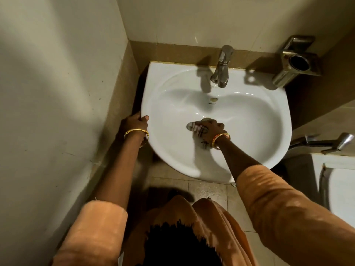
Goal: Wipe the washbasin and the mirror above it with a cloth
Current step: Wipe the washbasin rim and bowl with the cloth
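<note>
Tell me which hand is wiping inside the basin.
The right hand, pressing the cloth near the drain; the left hand only grips the washbasin rim.

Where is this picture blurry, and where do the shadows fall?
Head view: the right hand and the cloth under it are smeared by motion; the tap casts a shadow leftward onto the washbasin; the walls bend from the wide lens.

Washbasin (249, 116): glossy white. Cloth (197, 129): white with dark line markings. Sleeves (278, 198): orange. Bangles (136, 131): gold. Tap (221, 68): silver.
</note>
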